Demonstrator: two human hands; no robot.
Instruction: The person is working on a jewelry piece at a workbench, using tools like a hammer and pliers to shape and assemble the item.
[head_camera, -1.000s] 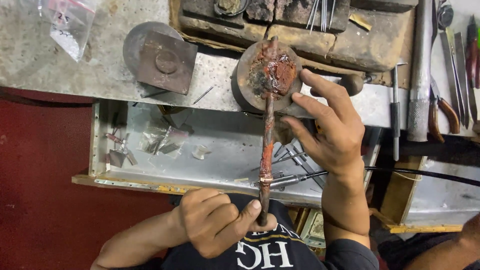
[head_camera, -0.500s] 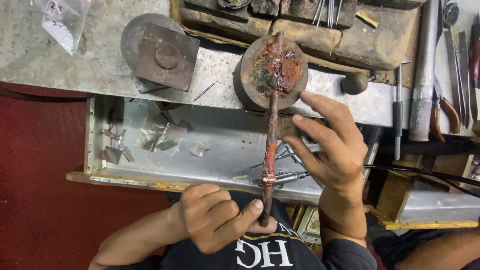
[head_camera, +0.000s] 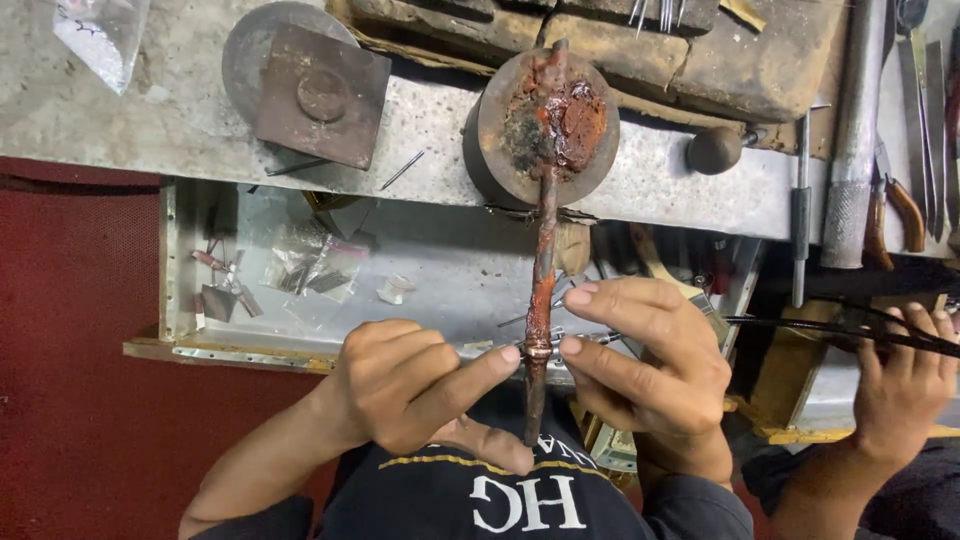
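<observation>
A long rusty tapered rod (head_camera: 544, 250) leans from my lap up against a round metal block (head_camera: 500, 130) smeared with red residue on the bench edge. A thin metal ring (head_camera: 538, 351) sits around the rod's lower part. My left hand (head_camera: 420, 390) grips the rod's lower end, thumb under it, index fingertip pressed to the ring's left side. My right hand (head_camera: 655, 360) holds the rod from the right, thumb tip against the ring and index finger on the rod just above it.
An open metal drawer (head_camera: 180, 260) under the bench holds scraps and small plastic bags. A square metal block (head_camera: 320, 95), a small round knob (head_camera: 715, 150), files and pliers (head_camera: 900, 215) lie on the bench. Another person's hand (head_camera: 900, 385) holds a black cable at right.
My right hand has slid down from the rod's upper part near the round block to the ring. My left index finger has stretched out to the ring.
</observation>
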